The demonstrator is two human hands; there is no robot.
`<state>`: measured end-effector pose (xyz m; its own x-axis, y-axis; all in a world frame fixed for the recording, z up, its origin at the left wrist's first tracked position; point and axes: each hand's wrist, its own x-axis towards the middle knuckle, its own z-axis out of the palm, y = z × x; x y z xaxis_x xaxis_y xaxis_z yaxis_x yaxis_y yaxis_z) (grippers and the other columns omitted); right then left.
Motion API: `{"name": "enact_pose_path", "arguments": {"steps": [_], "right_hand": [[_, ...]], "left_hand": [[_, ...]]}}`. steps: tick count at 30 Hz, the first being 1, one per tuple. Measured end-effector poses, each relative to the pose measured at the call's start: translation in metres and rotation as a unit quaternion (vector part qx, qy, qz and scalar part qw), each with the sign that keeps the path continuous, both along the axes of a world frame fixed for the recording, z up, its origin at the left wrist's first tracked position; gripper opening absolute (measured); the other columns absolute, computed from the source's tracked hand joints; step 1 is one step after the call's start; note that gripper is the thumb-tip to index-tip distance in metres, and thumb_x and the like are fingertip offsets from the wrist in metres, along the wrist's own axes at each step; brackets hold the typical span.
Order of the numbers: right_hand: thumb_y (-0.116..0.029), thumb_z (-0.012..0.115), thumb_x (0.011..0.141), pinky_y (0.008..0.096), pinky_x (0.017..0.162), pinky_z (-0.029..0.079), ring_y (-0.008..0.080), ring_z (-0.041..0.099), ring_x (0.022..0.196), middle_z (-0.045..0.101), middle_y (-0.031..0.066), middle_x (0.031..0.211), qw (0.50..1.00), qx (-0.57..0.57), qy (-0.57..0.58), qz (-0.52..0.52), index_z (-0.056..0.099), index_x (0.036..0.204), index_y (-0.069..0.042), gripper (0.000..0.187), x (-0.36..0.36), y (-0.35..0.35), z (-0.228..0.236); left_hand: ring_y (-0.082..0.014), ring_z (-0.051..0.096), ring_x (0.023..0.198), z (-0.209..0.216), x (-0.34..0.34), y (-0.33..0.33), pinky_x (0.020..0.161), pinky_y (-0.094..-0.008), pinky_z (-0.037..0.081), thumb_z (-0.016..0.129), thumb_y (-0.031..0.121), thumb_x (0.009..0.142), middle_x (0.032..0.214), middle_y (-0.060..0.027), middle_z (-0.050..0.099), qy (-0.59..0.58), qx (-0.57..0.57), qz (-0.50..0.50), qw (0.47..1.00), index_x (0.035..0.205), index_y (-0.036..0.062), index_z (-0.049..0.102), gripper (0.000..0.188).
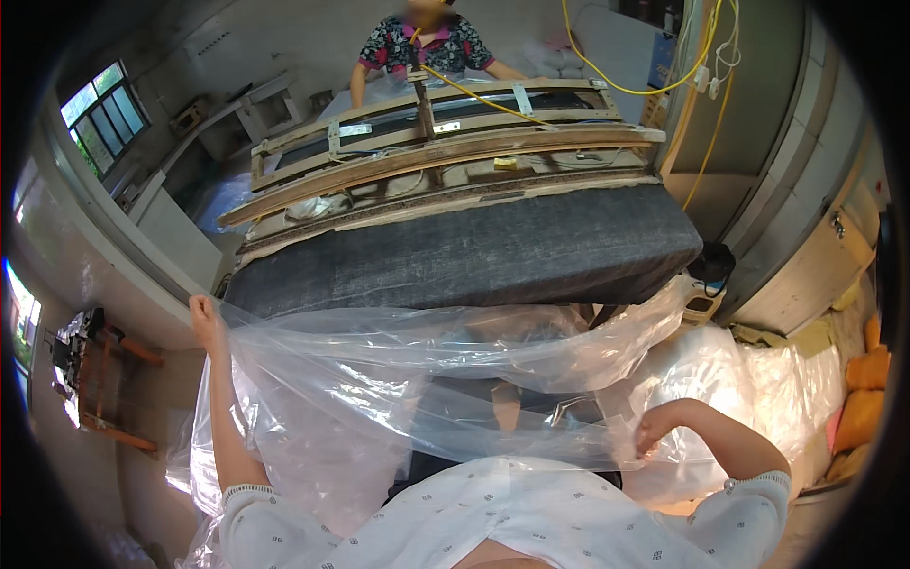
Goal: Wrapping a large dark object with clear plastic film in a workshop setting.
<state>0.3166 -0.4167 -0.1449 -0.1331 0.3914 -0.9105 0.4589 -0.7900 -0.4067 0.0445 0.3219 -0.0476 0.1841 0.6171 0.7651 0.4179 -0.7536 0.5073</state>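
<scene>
Evidently the work in hand is a large clear plastic sheet, stretched loosely between the person's two bare hands, on the near side of a long bench topped with dark grey cloth. The left hand is raised at the far left, just beside the bench's near left corner, its fingers folded tightly around a gathered edge of the film. The right hand is lower and nearer the body, its wrist bent and its fingers curled in a narrow grip on the near right part of the same film; the exact set of its fingertips cannot be made out. Between the hands the sheet sags in long, shiny folds, and dark shapes show through it; its far side runs along the bench's near edge, though whether the two touch is hard to tell. More crumpled film is heaped to the right, near some orange bags. Beyond the grey cloth, a long wooden bar spans the bench from left to right, and just behind it is a slatted wooden frame with small metal plates. A yellow hose slants across this frame. A co-worker in a dark patterned shirt faces it from the far side, arms lowered toward it. Well apart at the left are a wooden stand and, farther back, a window.
</scene>
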Motion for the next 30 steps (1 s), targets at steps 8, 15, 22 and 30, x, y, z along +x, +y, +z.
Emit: {"name": "enact_pose_path", "arguments": {"steps": [8,15,22,30], "right_hand": [[-0.042,0.068,0.066,0.0429,0.096,0.03,0.0232,0.046,0.115,0.055,0.0006,0.118,0.862,-0.397,-0.299,0.099,0.058,0.114,-0.02,0.054,0.036,-0.206,-0.063],[-0.028,0.055,0.08,0.0488,0.095,0.028,0.0295,0.042,0.117,0.051,0.0114,0.121,0.704,-0.362,-0.607,0.072,0.059,0.11,-0.009,0.036,0.109,-0.305,-0.021],[-0.026,0.043,0.087,0.0407,0.067,0.048,0.0245,0.062,0.08,0.063,0.0155,0.092,0.361,0.229,-0.717,-0.55,0.06,0.104,-0.002,0.034,0.274,-0.28,0.187],[-0.022,0.04,0.089,0.0347,0.103,0.022,0.0271,0.033,0.124,0.036,0.0136,0.134,0.506,0.471,-0.682,-0.24,0.036,0.131,-0.003,0.046,0.24,0.047,0.141]], "left_hand": [[-0.0321,0.047,0.07,-0.049,0.06,0.011,0.066,-0.0366,0.039,0.045,0.008,0.085,0.073,-0.0152,0.047,0.07,-0.039,0.006,0.997,0.08,0.0024,0.043,0.007],[-0.034,0.048,0.072,-0.047,0.066,0.025,0.066,-0.0383,0.039,0.046,0.009,0.085,0.075,-0.0159,0.048,0.093,-0.054,0.042,0.993,0.082,0.003,0.044,0.008],[-0.0344,0.051,0.076,-0.063,0.082,0.043,0.069,-0.0397,0.039,0.045,0.01,0.085,0.08,-0.0166,0.052,0.088,-0.062,0.094,0.99,0.084,0.005,0.046,0.005],[-0.0339,0.052,0.079,-0.067,0.051,0.056,0.072,-0.0402,0.04,0.042,0.011,0.085,0.083,-0.017,0.053,0.117,-0.041,0.162,0.979,0.087,0.0045,0.047,0.009]]}}
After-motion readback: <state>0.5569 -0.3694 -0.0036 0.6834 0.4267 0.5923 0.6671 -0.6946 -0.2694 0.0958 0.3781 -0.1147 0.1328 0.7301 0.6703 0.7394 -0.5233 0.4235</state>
